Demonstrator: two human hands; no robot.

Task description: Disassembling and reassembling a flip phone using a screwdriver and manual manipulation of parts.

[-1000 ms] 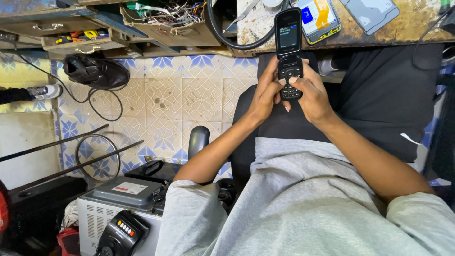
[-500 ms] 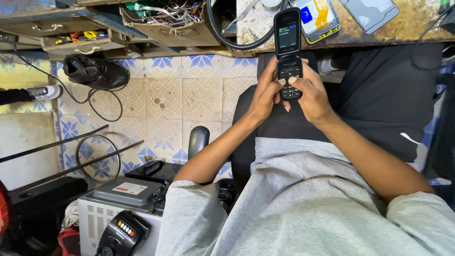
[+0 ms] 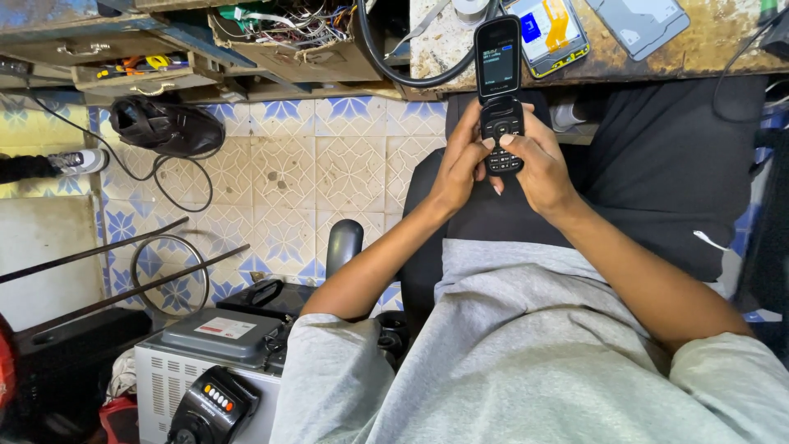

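A black flip phone (image 3: 499, 74) is open and held upright in front of me, its small screen lit. Both hands grip its keypad half. My left hand (image 3: 457, 168) wraps the left side, its thumb resting on the keys. My right hand (image 3: 538, 164) wraps the right side, thumb also on the keypad. My forearms rest over my lap, in black trousers and a grey shirt.
A worn workbench (image 3: 657, 57) ahead carries a phone part with a yellow ribbon (image 3: 549, 31), a grey back cover (image 3: 639, 23) and a black cable loop (image 3: 394, 66). Open drawers (image 3: 271, 41) hold wires. A black shoe (image 3: 168, 125) lies on the tiled floor; a grey box device (image 3: 209, 362) stands at lower left.
The hands and phone stay in the same place. The thumbs shift slightly on the keypad.
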